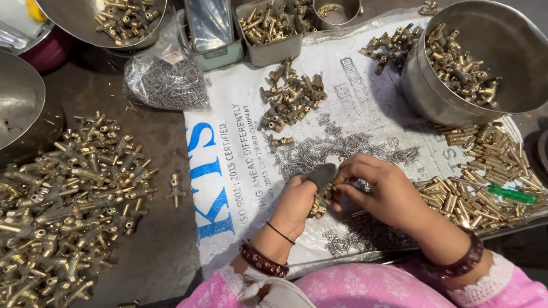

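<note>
- My left hand (295, 201) and right hand (381, 191) meet on a fitting (321, 201), over the printed sack (240, 142).
- Springs (337, 147) lie just beyond them.
- Fitting heap (63, 199) far left, off the sack.
- Steel bowl (485, 63) of fittings back right; pins (491, 171) before it.

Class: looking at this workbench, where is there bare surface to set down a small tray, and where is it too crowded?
Free: the dark surface between the big brass pile and the white sack sheet, apart from one stray fitting; also the sheet's printed left strip. Crowded: around the left hand and right hand, amid springs, brass pins and steel bowl.
</note>
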